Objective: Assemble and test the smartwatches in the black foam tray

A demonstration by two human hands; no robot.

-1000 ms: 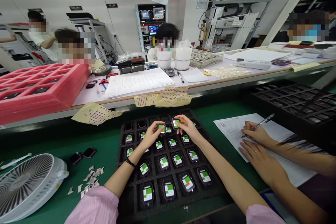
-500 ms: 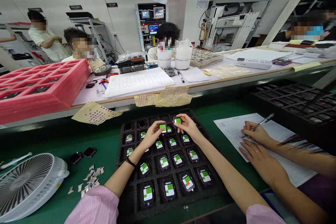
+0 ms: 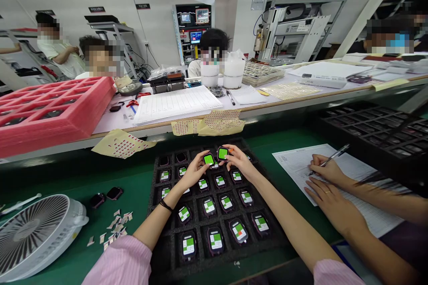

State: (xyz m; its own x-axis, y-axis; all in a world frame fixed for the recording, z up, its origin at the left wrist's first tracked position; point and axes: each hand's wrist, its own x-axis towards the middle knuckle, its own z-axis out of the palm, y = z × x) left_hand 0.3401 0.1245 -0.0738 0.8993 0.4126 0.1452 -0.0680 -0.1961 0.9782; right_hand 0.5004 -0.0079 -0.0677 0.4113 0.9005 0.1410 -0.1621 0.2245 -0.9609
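A black foam tray (image 3: 209, 224) with square compartments lies on the green surface, holding several watch units with lit green and white screens. Over its far part, my left hand (image 3: 196, 170) is closed on a watch unit (image 3: 209, 159) with a green screen. Just right of it, my right hand (image 3: 238, 160) grips another watch unit (image 3: 222, 153), also lit green. The two units are side by side, a small gap between them, screens facing me. Two units at the tray's far left have dark screens.
At left are a white fan (image 3: 40, 236), small loose strips (image 3: 117, 227) and two dark watch units (image 3: 114, 193). A shelf with a pink foam tray (image 3: 90, 120) runs across ahead. At right, another person's hands (image 3: 329, 191) write on a sheet (image 3: 297, 160).
The right watch unit has moved slightly left and up, and its screen now shows more fully. The left one has shifted slightly down and right. Both screens look more fully green.
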